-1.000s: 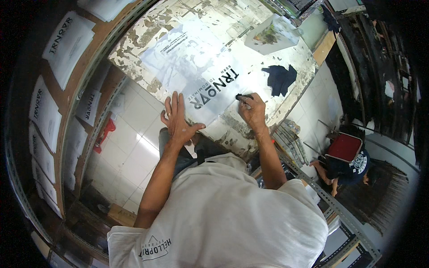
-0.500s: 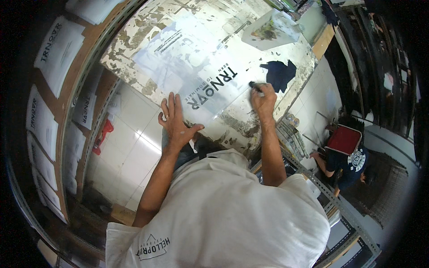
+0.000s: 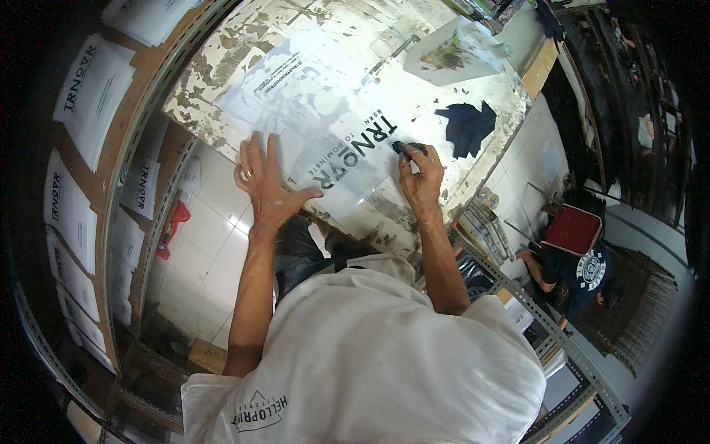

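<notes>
A translucent plastic bag (image 3: 296, 111) with black lettering lies flat on the worn, paint-flecked table (image 3: 214, 89). My left hand (image 3: 271, 189) rests on the bag's near left edge, palm down with its fingers spread. Toward the bag's right side, my right hand (image 3: 421, 177) pinches a small dark wad of cloth (image 3: 403, 149) beside the large black print. Farther right, a crumpled navy cloth (image 3: 467, 129) lies on the tabletop, apart from both hands.
A whitish plastic jerrycan (image 3: 458, 55) with dark stains stands at the table's back right. Racks (image 3: 126, 148) of printed white bags line the left. At right, another person (image 3: 577, 270) bends near a red-seated chair (image 3: 572, 229). A perforated metal frame (image 3: 532, 318) stands nearby.
My right hand has moved left with the cloth wad, from beside the bag onto its right side. My left hand has slid left and slightly away from me along the bag's edge.
</notes>
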